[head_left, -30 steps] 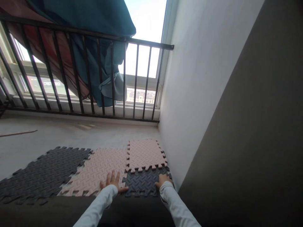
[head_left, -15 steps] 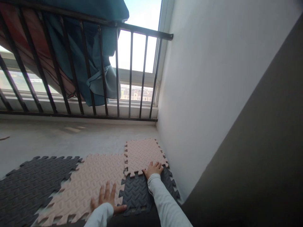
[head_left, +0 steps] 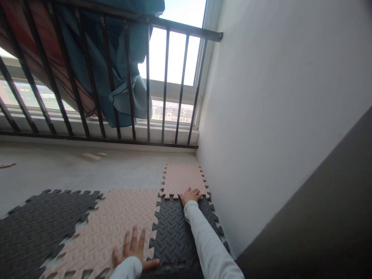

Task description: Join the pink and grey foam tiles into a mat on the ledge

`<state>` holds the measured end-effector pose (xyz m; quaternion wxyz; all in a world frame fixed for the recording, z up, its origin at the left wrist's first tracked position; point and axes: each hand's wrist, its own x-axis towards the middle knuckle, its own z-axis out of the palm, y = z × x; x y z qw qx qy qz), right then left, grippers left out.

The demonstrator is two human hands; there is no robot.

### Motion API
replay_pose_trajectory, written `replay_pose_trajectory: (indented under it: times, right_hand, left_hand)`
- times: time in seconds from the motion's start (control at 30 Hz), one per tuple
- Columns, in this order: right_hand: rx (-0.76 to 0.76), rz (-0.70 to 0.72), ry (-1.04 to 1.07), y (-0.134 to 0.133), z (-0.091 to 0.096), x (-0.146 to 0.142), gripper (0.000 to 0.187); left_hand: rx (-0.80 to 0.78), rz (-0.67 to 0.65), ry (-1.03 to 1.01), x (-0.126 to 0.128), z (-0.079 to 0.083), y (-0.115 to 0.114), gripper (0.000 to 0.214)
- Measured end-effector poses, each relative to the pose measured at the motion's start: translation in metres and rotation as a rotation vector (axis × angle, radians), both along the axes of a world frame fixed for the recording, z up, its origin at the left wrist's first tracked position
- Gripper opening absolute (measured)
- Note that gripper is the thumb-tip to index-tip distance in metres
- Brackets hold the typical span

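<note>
Interlocking foam mats lie on the concrete floor. My left hand [head_left: 134,251] rests flat, fingers spread, on the near edge of a large pink mat [head_left: 116,224], thumb reaching onto the dark grey mat [head_left: 174,228] beside it. My right hand [head_left: 190,195], arm stretched forward in a white sleeve, presses its fingers on the seam where a small pink mat [head_left: 183,179] meets the dark grey mat, close to the wall.
Another dark grey mat [head_left: 40,224] lies at the left. A black metal railing [head_left: 148,81] with teal and red cloth hung over it stands before a window. A white wall [head_left: 276,97] runs along the right side.
My right hand has reached forward from the dark mat's near edge to the seam with the small pink mat. The small pink mat now sits farther back, uncovering more dark mat.
</note>
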<state>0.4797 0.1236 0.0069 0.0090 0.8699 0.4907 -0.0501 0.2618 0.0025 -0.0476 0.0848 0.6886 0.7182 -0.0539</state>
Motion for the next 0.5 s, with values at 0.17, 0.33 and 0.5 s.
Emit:
replay_pose_trajectory:
  times: [0.17, 0.33, 0.5]
  right_hand:
    - [-0.026, 0.059, -0.004, 0.012, 0.003, 0.007, 0.075]
    - [0.006, 0.078, -0.021, 0.020, 0.002, 0.012, 0.075]
    - [0.040, 0.079, -0.028, 0.027, -0.005, 0.011, 0.076]
  left_hand:
    - [0.008, 0.002, 0.003, 0.001, 0.006, -0.002, 0.095]
    - [-0.080, 0.022, 0.023, 0.000, -0.001, 0.004, 0.100]
    - [-0.028, 0.013, -0.015, -0.001, -0.010, 0.005, 0.101]
